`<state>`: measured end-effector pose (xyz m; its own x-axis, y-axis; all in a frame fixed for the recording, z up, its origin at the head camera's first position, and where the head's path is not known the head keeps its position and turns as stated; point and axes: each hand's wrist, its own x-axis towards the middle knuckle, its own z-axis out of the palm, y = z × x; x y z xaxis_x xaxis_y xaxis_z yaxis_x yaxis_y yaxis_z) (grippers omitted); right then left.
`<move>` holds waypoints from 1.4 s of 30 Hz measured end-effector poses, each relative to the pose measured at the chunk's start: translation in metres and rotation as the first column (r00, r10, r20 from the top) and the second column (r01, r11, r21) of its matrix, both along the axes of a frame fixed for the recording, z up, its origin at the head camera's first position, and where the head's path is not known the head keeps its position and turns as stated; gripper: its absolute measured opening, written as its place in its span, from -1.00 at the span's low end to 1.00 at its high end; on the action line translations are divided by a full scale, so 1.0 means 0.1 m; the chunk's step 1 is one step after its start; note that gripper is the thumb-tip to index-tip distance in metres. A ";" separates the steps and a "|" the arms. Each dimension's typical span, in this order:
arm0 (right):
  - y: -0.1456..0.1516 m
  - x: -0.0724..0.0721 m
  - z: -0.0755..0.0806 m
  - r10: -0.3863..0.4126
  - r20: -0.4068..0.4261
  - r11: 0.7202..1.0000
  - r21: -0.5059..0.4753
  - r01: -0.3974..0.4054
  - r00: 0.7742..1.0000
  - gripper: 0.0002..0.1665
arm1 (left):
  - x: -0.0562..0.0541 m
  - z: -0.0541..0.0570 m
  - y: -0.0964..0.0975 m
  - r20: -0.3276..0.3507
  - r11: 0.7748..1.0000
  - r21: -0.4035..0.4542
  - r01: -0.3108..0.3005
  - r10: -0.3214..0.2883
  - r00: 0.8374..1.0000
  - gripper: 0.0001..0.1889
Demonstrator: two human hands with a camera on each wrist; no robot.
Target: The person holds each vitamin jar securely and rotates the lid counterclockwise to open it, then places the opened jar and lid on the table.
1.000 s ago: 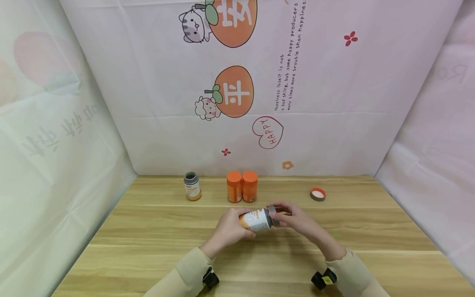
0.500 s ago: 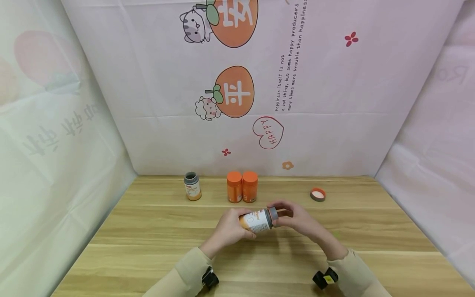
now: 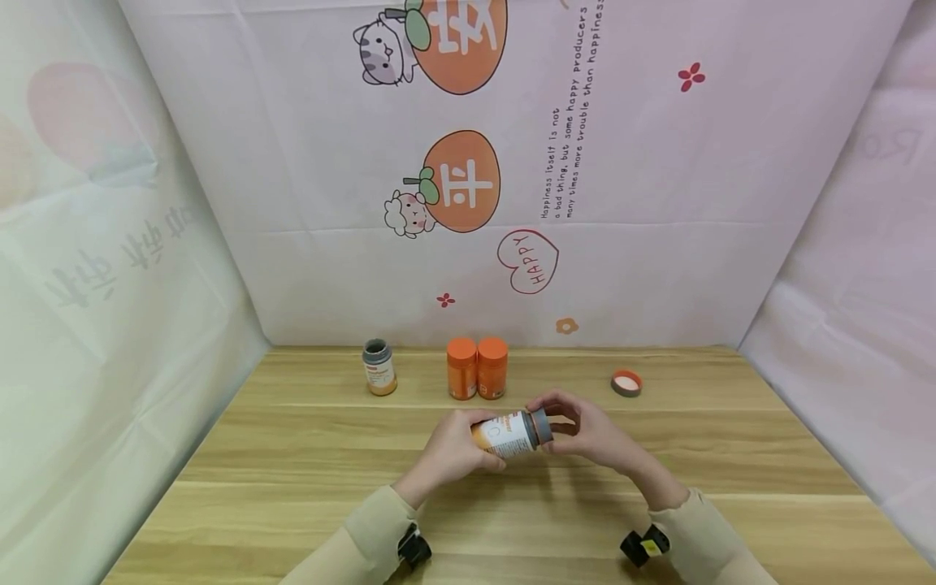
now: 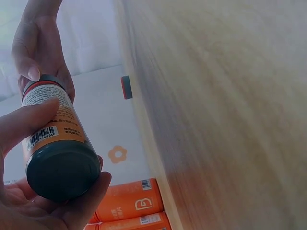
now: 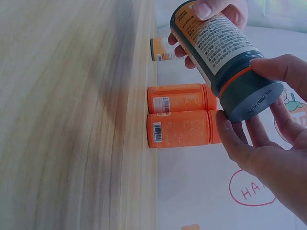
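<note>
My left hand [image 3: 449,448] grips a supplement bottle [image 3: 504,435] with an orange and white label, tilted on its side above the table. Its grey cap [image 3: 541,426] points to the right, at the fingers of my right hand [image 3: 594,432]. In the right wrist view, my thumb lies on the side of the grey cap [image 5: 252,98] and the other fingers curl beneath it. An orange ring shows where cap meets bottle. From the left wrist, the dark base of the bottle [image 4: 64,171] faces the camera, with my thumb across its label.
Two orange bottles [image 3: 477,370] stand side by side at the back of the wooden table [image 3: 314,463]. Left of them is an uncapped grey-necked bottle [image 3: 380,374]. A loose grey cap [image 3: 626,383] with an orange rim lies inside up at the back right.
My right hand has shifted slightly right and its fingers have moved around the cap, leaving more of it visible. My left hand and the bottle stay almost still.
</note>
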<state>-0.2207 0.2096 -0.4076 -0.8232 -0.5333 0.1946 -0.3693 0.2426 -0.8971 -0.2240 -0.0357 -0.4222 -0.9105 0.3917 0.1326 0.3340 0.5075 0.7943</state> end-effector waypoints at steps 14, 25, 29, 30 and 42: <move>-0.03 0.00 0.03 -0.145 0.105 0.983 0.125 0.132 0.984 -0.44 | 0.00 0.00 0.03 -0.014 1.000 -0.019 0.004 -0.005 1.000 -0.38; -0.05 0.01 0.08 -0.164 0.265 0.969 0.221 0.106 0.950 -0.39 | 0.01 -0.04 0.05 -0.052 1.000 -0.020 0.002 -0.003 0.999 -0.39; -0.05 0.03 0.08 -0.143 0.275 0.975 0.204 0.087 0.951 -0.42 | 0.01 -0.03 0.06 -0.052 1.000 -0.022 -0.005 0.004 0.999 -0.39; -0.05 0.03 0.08 -0.141 0.275 0.976 0.199 0.087 0.951 -0.42 | 0.01 -0.03 0.06 -0.052 1.000 -0.025 -0.007 0.006 0.999 -0.39; -0.04 0.03 0.05 -0.140 0.229 0.980 0.170 0.102 0.963 -0.40 | 0.02 -0.01 0.04 -0.029 0.999 -0.029 -0.025 0.024 0.999 -0.37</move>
